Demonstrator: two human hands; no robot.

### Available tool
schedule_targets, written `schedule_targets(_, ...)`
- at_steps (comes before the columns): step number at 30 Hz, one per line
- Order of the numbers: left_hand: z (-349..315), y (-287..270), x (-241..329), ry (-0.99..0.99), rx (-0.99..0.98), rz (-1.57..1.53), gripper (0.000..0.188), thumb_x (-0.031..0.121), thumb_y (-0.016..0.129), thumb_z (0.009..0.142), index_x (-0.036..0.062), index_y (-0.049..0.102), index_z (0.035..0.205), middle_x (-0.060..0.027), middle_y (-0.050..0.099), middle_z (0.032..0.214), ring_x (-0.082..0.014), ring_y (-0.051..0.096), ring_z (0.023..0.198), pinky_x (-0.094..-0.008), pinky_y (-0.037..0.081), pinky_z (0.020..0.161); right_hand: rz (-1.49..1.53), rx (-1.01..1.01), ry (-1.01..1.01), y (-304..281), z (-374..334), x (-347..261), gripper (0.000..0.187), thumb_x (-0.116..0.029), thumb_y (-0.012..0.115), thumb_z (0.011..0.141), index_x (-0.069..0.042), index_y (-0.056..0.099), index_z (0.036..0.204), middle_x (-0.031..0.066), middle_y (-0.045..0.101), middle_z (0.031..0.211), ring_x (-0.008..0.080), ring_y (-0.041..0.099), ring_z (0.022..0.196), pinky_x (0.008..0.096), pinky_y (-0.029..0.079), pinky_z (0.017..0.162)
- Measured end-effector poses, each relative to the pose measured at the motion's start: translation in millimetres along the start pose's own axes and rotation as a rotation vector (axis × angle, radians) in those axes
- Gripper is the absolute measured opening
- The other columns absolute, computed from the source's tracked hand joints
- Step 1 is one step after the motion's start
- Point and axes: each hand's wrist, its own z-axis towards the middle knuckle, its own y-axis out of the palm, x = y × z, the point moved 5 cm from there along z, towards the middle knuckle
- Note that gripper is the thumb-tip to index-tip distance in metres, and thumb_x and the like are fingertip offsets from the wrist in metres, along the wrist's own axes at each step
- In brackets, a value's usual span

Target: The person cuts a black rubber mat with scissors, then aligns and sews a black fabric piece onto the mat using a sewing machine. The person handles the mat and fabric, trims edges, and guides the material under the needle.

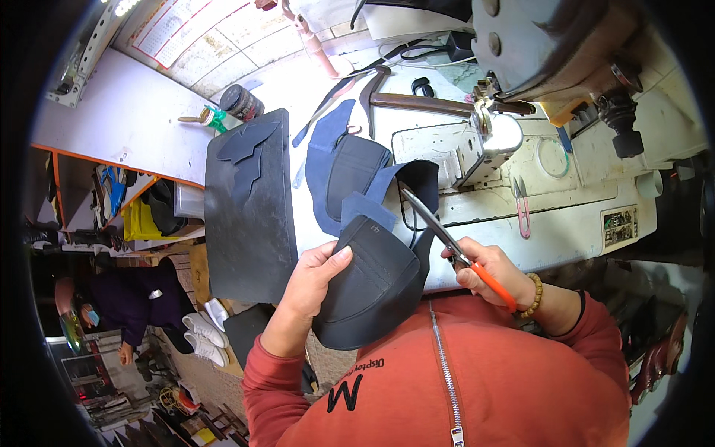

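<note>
Item: dark leather shoe upper (372, 287), held before our chest; our left hand (309, 287) grips its left edge, thumb on top. Our right hand (488, 272) closes around orange-handled scissors (447, 238), blades at the upper's top. Beyond: sewing machine (551, 52), hammer (417, 100).

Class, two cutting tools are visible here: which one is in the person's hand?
The orange-handled scissors, gripped in the right hand. The pink snips lie untouched on the sewing machine table.

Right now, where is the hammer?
In the head view, the hammer lies at the top centre of the white table, behind the dark blue pieces, left of the sewing machine.
</note>
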Motion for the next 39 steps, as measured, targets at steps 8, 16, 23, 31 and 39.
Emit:
schedule_targets(8,-2.4,7.3,-0.2,-0.034,-0.012,-0.025,0.029,0.019,0.056,0.095,-0.0043,0.062,0.112,-0.0065,0.067,0.1,-0.0106,0.062,0.085,-0.0239,0.049,0.079,-0.777,0.288,-0.434,-9.8,2.5,-28.4,0.055,-0.049,0.071,0.074,-0.007,0.058,0.107,0.0052,0.056,0.074,0.0246,0.056,0.059,0.0333,0.044,0.053)
schedule_targets(16,-9.5,10.8,2.1,-0.157,-0.044,0.069,0.029,0.02,0.059,0.094,-0.0046,0.063,0.107,-0.0051,0.066,0.093,-0.0086,0.061,0.079,-0.0228,0.049,0.073,-1.107,0.328,-0.543,-15.3,7.4,-51.5,0.068,-0.052,0.076,0.059,-0.009,0.059,0.11,0.0051,0.051,0.079,0.0232,0.054,0.067,0.0346,0.043,0.058)
schedule_targets(23,-12.3,14.5,8.4,-0.163,-0.058,0.059,0.027,0.02,0.058,0.094,-0.0043,0.063,0.104,-0.0046,0.067,0.091,-0.0079,0.06,0.076,-0.0219,0.049,0.071,-1.27,0.364,-0.616,-19.5,7.3,-60.2,0.064,-0.049,0.075,0.061,-0.013,0.06,0.111,0.0039,0.053,0.082,0.02,0.055,0.069,0.0318,0.043,0.06)
schedule_targets(31,-11.8,16.2,9.9,-0.163,-0.074,0.08,0.028,0.021,0.058,0.094,-0.0045,0.063,0.104,-0.0037,0.066,0.089,-0.0071,0.06,0.074,-0.0212,0.049,0.069,-1.383,0.37,-0.712,-28.4,9.0,-69.4,0.067,-0.052,0.072,0.062,-0.014,0.059,0.116,0.0032,0.052,0.081,0.019,0.054,0.068,0.0315,0.039,0.058)
schedule_targets(39,-12.8,16.1,10.6,-0.185,-0.079,0.05,0.029,0.014,0.06,0.092,-0.007,0.061,0.111,-0.0093,0.068,0.095,-0.0116,0.064,0.077,-0.0228,0.052,0.071,-1.451,0.364,-0.768,-33.2,7.7,-78.7,0.06,-0.051,0.067,0.071,-0.014,0.059,0.116,0.0035,0.051,0.08,0.0185,0.052,0.066,0.0309,0.038,0.057)
